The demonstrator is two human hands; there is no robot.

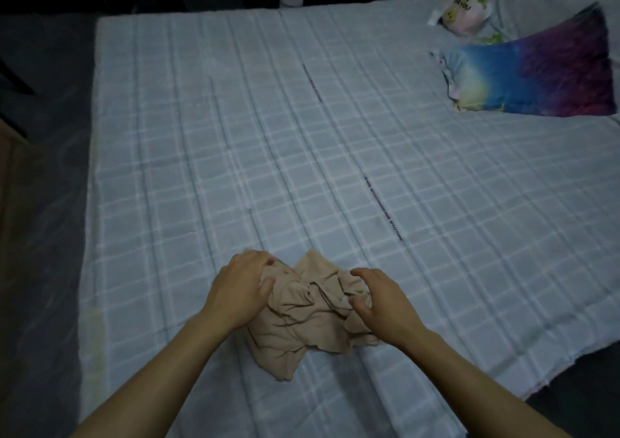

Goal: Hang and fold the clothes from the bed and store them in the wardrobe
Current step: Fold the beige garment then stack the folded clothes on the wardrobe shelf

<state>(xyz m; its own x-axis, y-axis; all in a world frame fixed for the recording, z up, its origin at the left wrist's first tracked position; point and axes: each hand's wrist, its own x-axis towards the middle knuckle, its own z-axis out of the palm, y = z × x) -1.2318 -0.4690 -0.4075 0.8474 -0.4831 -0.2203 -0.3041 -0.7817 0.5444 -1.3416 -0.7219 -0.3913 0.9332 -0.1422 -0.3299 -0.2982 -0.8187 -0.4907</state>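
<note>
Your two hands are at the lower centre of the frame, both on the beige garment (312, 307), which lies crumpled on the near part of the bed (201, 156). Your left hand (240, 286) has its fingers curled into the cloth at the garment's upper left edge, with a fold bunched against the thumb. Your right hand (379, 298) sits at the right edge with fingers bent like a claw; the thumb and fingertips touch the fabric, but I cannot tell whether they have pinched it.

The cloth looks thin, light and limp, heavily creased, so it will likely sag and slide rather than hold a shape. Judge it best taken by a hem or two corners, then shaken flat before folding.

Farther off, at the upper right, lies a multicoloured pillow (536, 72), and beyond it a plastic bag (464, 8).
</note>
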